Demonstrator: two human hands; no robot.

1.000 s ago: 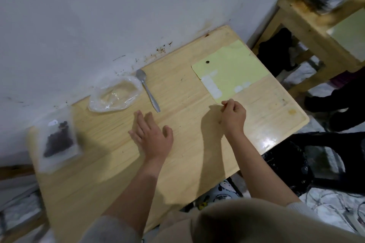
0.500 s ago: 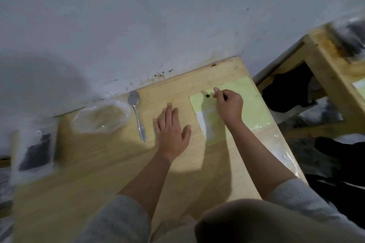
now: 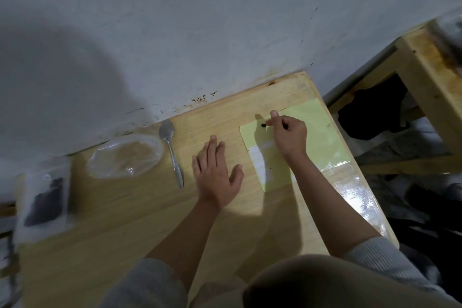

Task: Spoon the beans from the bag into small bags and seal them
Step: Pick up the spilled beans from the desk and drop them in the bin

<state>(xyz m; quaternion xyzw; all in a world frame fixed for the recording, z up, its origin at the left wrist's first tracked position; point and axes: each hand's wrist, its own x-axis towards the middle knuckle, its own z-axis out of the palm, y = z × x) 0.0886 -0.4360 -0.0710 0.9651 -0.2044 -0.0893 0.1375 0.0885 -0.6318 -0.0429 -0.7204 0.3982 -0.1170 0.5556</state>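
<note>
The left hand (image 3: 217, 177) was laid flat on the counter (image 3: 140, 222), grip relaxed and holding nothing. The right hand (image 3: 288, 134) was curled over the green sheet (image 3: 322, 137), fingertips at a single dark bean (image 3: 263, 125); whether it was pinched could not be told. A spoon (image 3: 171, 151) lay beside a crumpled clear bag (image 3: 125, 155); a blurred bag of beans (image 3: 43, 201) sat far left

A: Left hand (image 3: 216, 175) status?
B: Palm down, fingers straight and together, thumb spread to the side; forearm bare, grey sleeve pushed up.
A: Right hand (image 3: 287, 134)?
B: Extended further forward, fingers curled, thumb and forefinger tips brought close at the front; forearm bare, pale ribbed sleeve at the elbow.
</note>
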